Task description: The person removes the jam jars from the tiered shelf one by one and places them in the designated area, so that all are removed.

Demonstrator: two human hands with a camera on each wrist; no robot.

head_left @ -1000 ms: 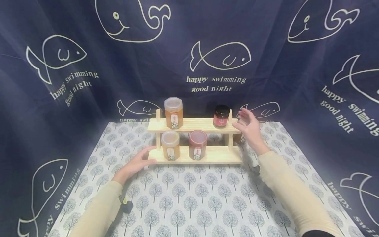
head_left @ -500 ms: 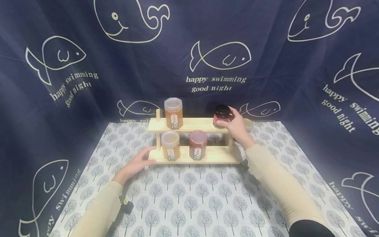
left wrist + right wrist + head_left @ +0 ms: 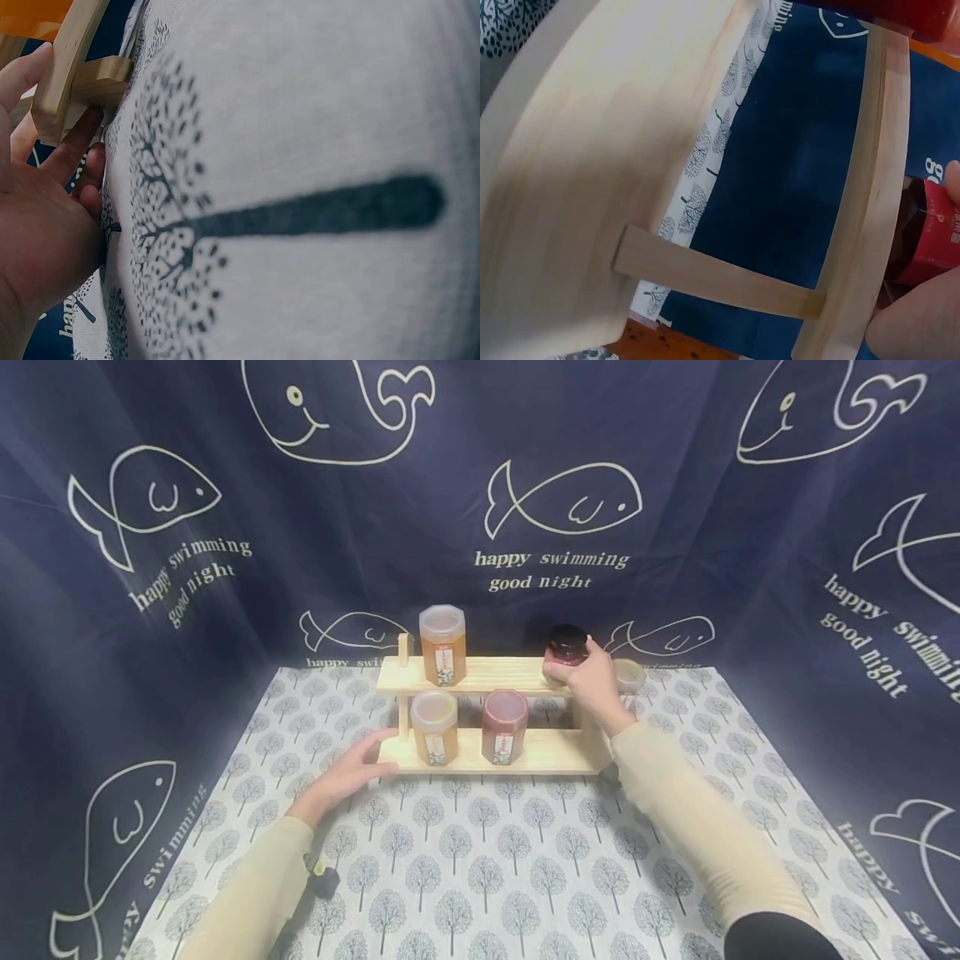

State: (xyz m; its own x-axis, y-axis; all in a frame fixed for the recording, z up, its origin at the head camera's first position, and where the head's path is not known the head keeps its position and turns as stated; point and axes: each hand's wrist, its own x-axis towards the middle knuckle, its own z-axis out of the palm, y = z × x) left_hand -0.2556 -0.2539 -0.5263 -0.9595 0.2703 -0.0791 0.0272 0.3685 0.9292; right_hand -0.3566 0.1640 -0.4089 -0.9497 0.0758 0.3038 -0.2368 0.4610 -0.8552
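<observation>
On wooden shelves (image 3: 510,675), amber-filled jars (image 3: 444,652), right fingers (image 3: 562,673) gripping black-lidded jar (image 3: 567,638)

smooth, matt wooden rack (image 3: 551,753)

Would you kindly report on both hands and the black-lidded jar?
Right hand grips black-lidded jar at upper shelf. Left hand holds rack, lower left. Pale-lidded jar close beside right hand.

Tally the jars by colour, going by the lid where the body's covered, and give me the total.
Amber jars: 2
Reddish jar: 1
Black-lidded jar, gripped by the right hand: 1
Pale-lidded jar, half hidden behind that hand: 1
Total: 5
</observation>
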